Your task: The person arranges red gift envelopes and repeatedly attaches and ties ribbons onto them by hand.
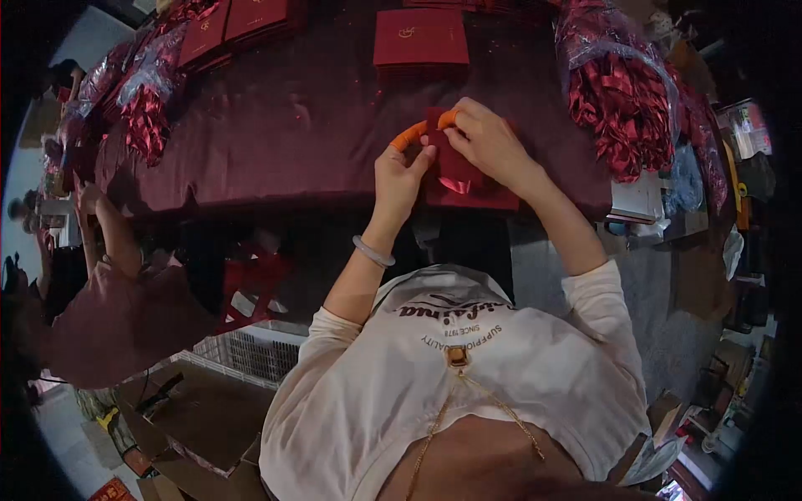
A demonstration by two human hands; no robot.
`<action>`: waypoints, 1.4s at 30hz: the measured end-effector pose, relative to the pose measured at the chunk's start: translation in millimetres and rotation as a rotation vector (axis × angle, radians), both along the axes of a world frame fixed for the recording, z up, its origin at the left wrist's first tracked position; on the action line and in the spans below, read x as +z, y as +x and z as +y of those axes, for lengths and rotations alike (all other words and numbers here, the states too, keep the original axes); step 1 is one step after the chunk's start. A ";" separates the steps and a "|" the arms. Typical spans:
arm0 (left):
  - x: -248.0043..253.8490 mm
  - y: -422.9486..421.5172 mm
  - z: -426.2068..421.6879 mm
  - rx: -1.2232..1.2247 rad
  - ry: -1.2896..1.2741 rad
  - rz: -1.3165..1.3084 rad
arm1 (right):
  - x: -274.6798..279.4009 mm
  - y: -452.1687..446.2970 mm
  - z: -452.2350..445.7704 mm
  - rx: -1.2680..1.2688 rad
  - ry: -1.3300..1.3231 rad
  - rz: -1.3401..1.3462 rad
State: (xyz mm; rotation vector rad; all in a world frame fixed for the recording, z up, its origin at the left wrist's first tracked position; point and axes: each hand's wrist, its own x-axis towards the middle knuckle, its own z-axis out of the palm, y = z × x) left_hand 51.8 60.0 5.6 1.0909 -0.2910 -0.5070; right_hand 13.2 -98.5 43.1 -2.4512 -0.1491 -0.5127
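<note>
A small red card (443, 152) is held upright between my two hands near the table's front edge. My left hand (401, 171) is closed on its left side, thumb in front, with an orange cover on the index finger. My right hand (483, 142) pinches the card's upper right part, an orange cover on one finger too. A shiny pink-red ribbon (454, 185) shows at the card's lower end. Beneath lies a larger red folder (493, 199), partly hidden by my hands. What the fingertips grip behind the card is hidden.
The table has a dark red cloth (242, 142). A stack of red folders (421, 40) stands ahead, more stacks (251, 21) at the upper left. Plastic-wrapped red ribbon bundles (622, 108) lie right and left (146, 108). Another person's arm (117, 234) is at the left. Cardboard boxes (200, 409) sit below.
</note>
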 end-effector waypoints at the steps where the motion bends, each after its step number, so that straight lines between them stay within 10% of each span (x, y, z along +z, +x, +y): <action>1: -0.5 -1.7 -0.8 0.050 0.090 -0.063 | 4.1 0.1 3.1 0.028 -0.166 -0.043; 12: -5.9 13.3 -3.6 0.008 0.491 -0.352 | 15.5 20.1 -9.3 0.272 -0.438 0.218; 23: 0.3 -2.9 -13.6 0.131 0.276 -0.069 | 7.6 11.7 4.6 0.340 -0.775 -0.028; 29: -12.3 -1.9 -12.5 0.205 0.194 -0.082 | 5.1 24.3 -8.8 0.129 -0.068 0.334; 37: 13.5 4.7 -2.8 0.065 0.089 0.225 | -20.6 10.8 -6.3 0.086 0.225 0.105; 42: 19.6 20.8 -1.2 -0.111 0.341 -0.245 | -33.7 -0.9 -13.2 0.156 0.640 -0.040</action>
